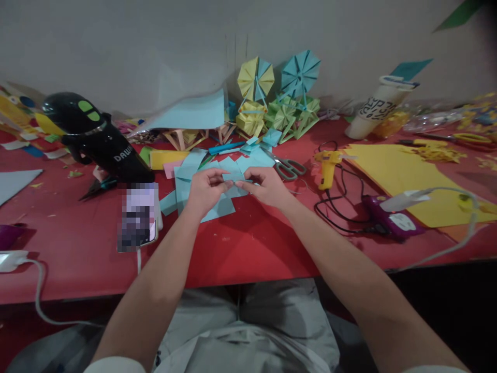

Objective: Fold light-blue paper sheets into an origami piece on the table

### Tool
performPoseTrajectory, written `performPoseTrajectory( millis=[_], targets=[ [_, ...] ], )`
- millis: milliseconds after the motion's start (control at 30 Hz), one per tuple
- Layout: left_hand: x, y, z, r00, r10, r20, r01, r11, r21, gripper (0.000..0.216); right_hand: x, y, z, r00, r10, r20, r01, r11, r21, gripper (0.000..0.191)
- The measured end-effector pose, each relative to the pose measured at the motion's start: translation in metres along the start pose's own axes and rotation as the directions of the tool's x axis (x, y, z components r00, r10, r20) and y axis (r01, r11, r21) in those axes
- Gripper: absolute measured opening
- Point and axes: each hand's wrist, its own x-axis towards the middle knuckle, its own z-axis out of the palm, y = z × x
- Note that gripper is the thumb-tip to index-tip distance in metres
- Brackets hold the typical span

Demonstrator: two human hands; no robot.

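My left hand (pixel 204 190) and my right hand (pixel 267 186) meet over a red table (pixel 240 248), both pinching the same small piece of light blue paper (pixel 234 177) between thumbs and fingers. Under and around the hands lies a loose pile of light blue paper pieces (pixel 217 207). Behind the pile stand folded paper fans in yellow, blue and green (pixel 277 98). A pair of scissors (pixel 288 167) lies just to the right of the right hand.
A black tool (pixel 93 137) sits at the left, with a phone (pixel 137 217) in front of it. A yellow glue gun (pixel 328 166) with a black cable, a purple device (pixel 392 220), yellow sheets (pixel 411 176) and a white bottle (pixel 375 109) lie at the right.
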Motion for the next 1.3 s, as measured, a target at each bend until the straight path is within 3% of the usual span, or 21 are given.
performPoseTrajectory(
  millis=[300, 400, 533, 733, 1000, 1167, 1300],
  targets=[
    [-0.003, 0.006, 0.003, 0.999, 0.023, 0.034, -0.023, 1.000, -0.004, 0.036, 0.001, 0.003, -0.004, 0.999, 0.045, -0.018, -0.045, 0.999, 0.027, 0.041],
    [-0.004, 0.007, 0.004, 1.000, 0.000, -0.006, 0.000, 0.999, -0.050, 0.041, 0.002, 0.007, 0.000, 0.995, 0.068, -0.067, -0.059, 0.990, 0.129, 0.038],
    [-0.002, 0.002, 0.005, 0.997, 0.054, -0.050, -0.058, 0.995, -0.083, 0.031, 0.002, 0.008, 0.005, 0.990, 0.090, -0.105, -0.059, 0.963, 0.264, 0.043],
    [0.000, 0.001, 0.004, 0.987, 0.158, -0.012, -0.157, 0.986, 0.050, 0.019, 0.001, 0.008, 0.005, 0.995, 0.032, -0.092, -0.012, 0.978, 0.209, 0.035],
    [-0.003, 0.006, 0.005, 0.993, 0.120, -0.019, -0.120, 0.993, 0.000, 0.026, -0.002, 0.006, 0.007, 0.989, -0.007, -0.145, 0.035, 0.981, 0.190, 0.035],
    [-0.002, 0.002, 0.005, 0.997, 0.037, -0.071, -0.044, 0.994, -0.101, 0.034, -0.002, 0.006, 0.008, 0.993, -0.001, -0.116, 0.025, 0.979, 0.201, 0.042],
    [-0.002, 0.002, 0.004, 0.997, 0.047, -0.059, -0.053, 0.994, -0.099, 0.034, -0.003, 0.006, 0.009, 0.992, -0.017, -0.125, 0.039, 0.983, 0.178, 0.043]
  ],
)
